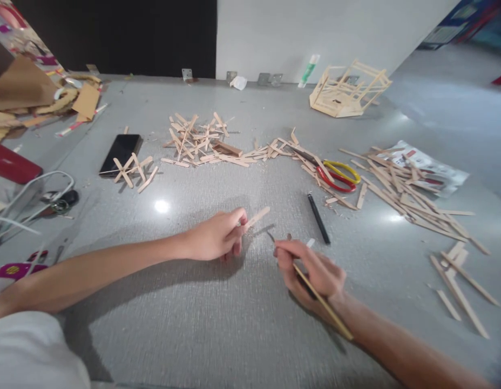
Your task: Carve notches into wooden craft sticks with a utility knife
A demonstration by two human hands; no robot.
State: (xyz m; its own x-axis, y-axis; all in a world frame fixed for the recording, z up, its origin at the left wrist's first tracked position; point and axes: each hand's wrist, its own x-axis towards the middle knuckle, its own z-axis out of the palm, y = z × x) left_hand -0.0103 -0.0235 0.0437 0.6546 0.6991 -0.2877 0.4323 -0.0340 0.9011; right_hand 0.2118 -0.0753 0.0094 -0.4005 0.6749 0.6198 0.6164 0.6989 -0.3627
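Observation:
My left hand (218, 236) rests on the grey table (218, 324) with its fingers closed on a short flat wooden stick (256, 218) that points up and right. My right hand (313, 270) lies a little to the right, pinching a thin tool with a long slim wooden handle (323, 305) that runs back along my wrist; its dark tip points toward the stick. A black pen (318, 219) lies just beyond my right hand.
Piles of wooden sticks lie across the middle (205, 143) and right (408, 189) of the table, with red and yellow scissors (337, 175) between them. A stick-built frame (347, 89) stands at the back. A black phone (121, 153) and cardboard scraps (35, 97) lie left.

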